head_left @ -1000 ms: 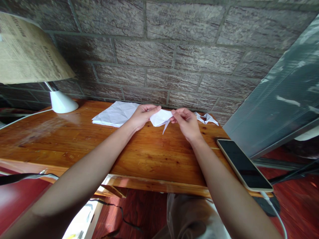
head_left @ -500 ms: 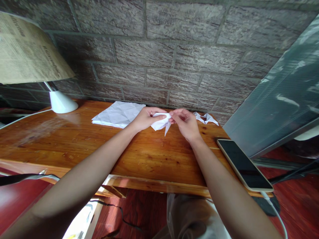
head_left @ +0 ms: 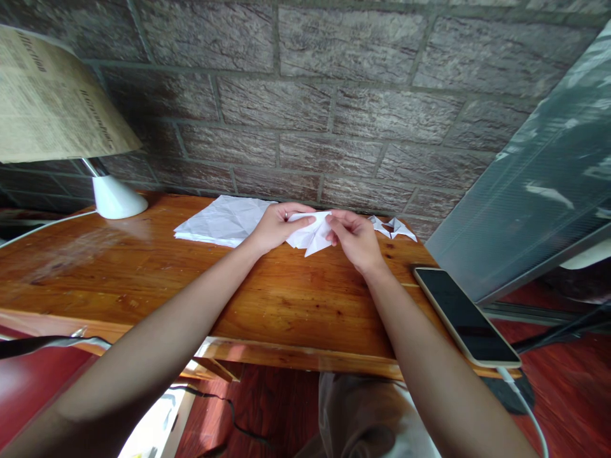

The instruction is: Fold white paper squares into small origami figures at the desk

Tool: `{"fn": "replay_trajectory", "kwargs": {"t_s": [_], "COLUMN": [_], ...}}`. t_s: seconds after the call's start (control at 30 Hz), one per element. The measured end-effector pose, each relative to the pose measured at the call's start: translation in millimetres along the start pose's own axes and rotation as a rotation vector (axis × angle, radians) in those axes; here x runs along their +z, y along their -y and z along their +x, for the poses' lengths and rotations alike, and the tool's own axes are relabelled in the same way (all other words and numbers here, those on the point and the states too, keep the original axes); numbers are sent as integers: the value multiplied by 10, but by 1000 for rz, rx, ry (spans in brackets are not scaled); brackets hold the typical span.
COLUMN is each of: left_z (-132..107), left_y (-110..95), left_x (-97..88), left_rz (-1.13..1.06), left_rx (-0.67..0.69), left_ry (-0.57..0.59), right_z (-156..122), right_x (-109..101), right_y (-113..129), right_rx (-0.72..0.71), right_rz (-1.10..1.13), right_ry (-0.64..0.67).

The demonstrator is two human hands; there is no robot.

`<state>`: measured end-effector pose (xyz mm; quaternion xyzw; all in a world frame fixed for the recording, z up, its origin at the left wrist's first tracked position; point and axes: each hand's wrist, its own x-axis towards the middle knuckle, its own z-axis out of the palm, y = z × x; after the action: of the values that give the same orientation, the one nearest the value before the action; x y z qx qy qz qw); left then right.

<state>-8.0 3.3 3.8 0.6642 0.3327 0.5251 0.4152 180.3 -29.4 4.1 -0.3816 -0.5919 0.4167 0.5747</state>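
Note:
Between my two hands is a folded piece of white paper, with one pointed flap hanging toward me. My left hand pinches its left side, thumb on top and fingers behind. On the right side, my right hand grips the paper between thumb and fingers, and its fingertips are partly hidden. A stack of creased white paper sheets lies just left of my left hand. Beyond my right hand, small folded paper pieces rest near the wall.
The wooden table backs onto a brick wall. A lamp with a white base and printed shade stands at the left. At the right edge lies a phone with a white cable plugged in.
The folded paper has opened out on its right side, and its hanging flap now looks broader. My right hand has shifted slightly while keeping hold of the paper.

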Motion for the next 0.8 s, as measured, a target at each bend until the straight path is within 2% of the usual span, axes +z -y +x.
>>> {"fn": "replay_trajectory", "kwargs": {"t_s": [0.2, 0.33, 0.57, 0.8], "left_z": [-9, -7, 19, -7], "left_y": [-16, -8, 47, -2], "left_x": [12, 14, -5, 21], "left_rz": [30, 74, 48, 44], "left_rx": [52, 84, 58, 39], "left_ry": [40, 2, -83, -34], "right_z": [-17, -21, -32, -43], "right_x": [7, 5, 0, -21], "right_y": [22, 34, 44, 49], "right_rx": [11, 20, 63, 38], "right_rz": [-44, -54, -142, -164], "right_ry": [34, 33, 111, 114]}}
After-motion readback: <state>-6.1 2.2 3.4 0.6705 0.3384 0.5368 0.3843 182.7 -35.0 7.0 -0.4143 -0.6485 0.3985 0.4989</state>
